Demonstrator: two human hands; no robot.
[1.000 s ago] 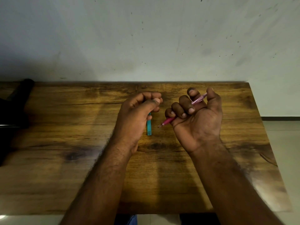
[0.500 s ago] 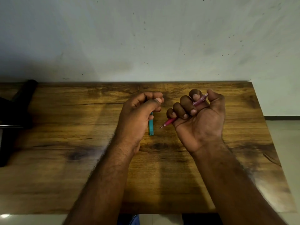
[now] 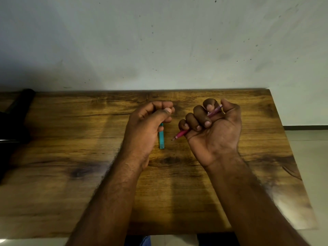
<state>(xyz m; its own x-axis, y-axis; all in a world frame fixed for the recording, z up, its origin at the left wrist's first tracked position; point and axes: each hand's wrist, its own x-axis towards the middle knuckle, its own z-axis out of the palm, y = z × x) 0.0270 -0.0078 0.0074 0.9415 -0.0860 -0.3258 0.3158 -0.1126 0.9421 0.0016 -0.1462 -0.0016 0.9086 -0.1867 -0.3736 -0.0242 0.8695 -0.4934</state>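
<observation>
My right hand (image 3: pixel 212 132) is turned palm up over the wooden table (image 3: pixel 71 148), its fingers curled round a pink pen (image 3: pixel 181 134). The pen's tip points down-left and its clear end sticks out by my thumb. My left hand (image 3: pixel 147 126) is curled round a slim teal piece (image 3: pixel 161 141), whose lower end hangs out below the fist. The upper part of the teal piece is hidden inside my fingers. The two hands are a short gap apart above the table's middle.
A dark object (image 3: pixel 16 118) lies at the table's far left edge. A pale, speckled wall (image 3: pixel 159 41) rises directly behind the table. Light floor (image 3: pixel 308 157) shows past the table's right edge.
Both hands keep their grips and hardly move. The view has shifted slightly.
</observation>
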